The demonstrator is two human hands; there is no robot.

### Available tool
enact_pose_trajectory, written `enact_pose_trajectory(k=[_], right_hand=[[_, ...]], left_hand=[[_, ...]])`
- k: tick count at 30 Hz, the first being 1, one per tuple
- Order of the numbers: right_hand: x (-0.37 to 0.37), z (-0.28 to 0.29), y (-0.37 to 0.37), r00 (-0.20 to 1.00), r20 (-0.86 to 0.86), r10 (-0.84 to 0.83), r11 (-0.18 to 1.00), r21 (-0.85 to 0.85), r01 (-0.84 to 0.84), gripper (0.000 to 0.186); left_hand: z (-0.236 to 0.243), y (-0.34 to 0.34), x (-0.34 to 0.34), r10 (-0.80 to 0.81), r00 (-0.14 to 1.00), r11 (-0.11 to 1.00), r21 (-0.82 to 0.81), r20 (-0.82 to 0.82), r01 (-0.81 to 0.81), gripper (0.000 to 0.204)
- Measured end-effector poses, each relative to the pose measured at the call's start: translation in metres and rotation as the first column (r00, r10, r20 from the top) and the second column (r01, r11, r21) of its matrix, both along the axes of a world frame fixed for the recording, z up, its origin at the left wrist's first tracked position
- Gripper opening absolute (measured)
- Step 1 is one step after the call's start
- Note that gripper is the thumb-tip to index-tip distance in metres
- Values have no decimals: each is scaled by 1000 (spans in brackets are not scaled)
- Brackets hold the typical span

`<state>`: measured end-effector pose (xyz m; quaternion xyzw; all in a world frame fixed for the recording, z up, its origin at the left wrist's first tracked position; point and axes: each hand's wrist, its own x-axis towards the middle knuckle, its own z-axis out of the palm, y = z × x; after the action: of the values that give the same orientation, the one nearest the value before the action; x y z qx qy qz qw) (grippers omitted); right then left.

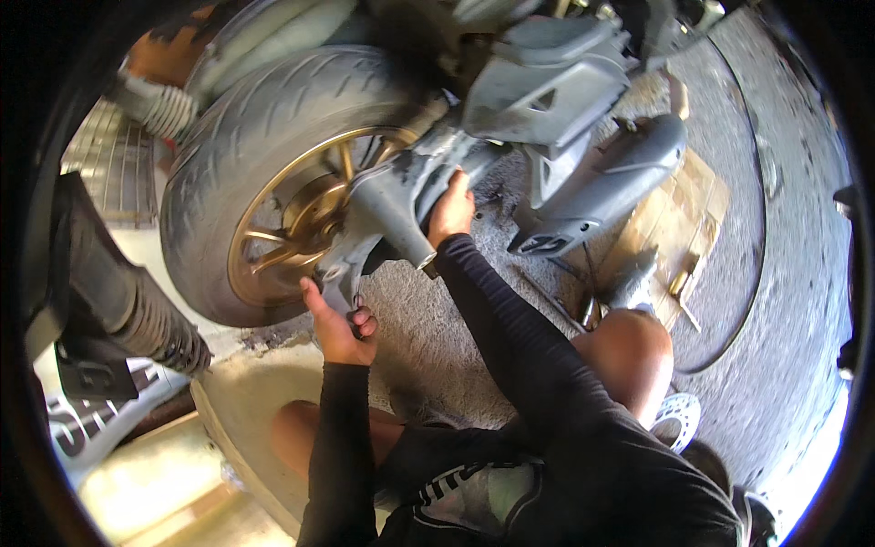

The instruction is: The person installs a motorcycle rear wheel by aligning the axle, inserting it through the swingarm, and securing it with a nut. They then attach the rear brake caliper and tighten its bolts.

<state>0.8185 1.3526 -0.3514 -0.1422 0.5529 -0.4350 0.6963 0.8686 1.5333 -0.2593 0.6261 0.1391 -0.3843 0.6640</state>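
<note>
A scooter's rear wheel (228, 173), with a black tire and gold rim, stands upper left of centre. A grey metal swingarm (387, 205) lies across its hub side. My left hand (344, 330) is at the arm's lower end, its thumb raised along the metal and its other fingers curled; part of the grip is hidden. My right hand (451, 211) is wrapped round the arm's upper part, its fingers mostly hidden behind it. I cannot tell whether the arm is fixed to the hub.
A grey exhaust muffler (606, 187) is to the right, beside a flattened cardboard sheet (702, 196) with tools on it. A black cable (758, 228) curves over the concrete. A brake disc (676, 419) lies beside my right knee. Far left are a shock absorber (150, 319) and a wire rack (109, 164).
</note>
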Motion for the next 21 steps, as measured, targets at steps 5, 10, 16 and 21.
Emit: enact_pose_trajectory(k=[5, 10, 16, 21], right_hand=[[2, 3, -3, 999, -30, 26, 996, 82, -23, 75], [-3, 14, -6, 997, -3, 79, 993, 83, -79, 79], [5, 9, -4, 1000, -2, 28, 1000, 12, -28, 79], [15, 8, -10, 1000, -10, 25, 995, 97, -24, 82]], left_hand=[[-3, -3, -6, -29, 999, 997, -66, 20, 30, 65], [-4, -3, -4, 27, 1000, 999, -38, -12, -27, 66], [-4, -3, 5, -9, 1000, 1000, -30, 3, 10, 66], [-6, -7, 12, -25, 999, 999, -39, 49, 27, 66]])
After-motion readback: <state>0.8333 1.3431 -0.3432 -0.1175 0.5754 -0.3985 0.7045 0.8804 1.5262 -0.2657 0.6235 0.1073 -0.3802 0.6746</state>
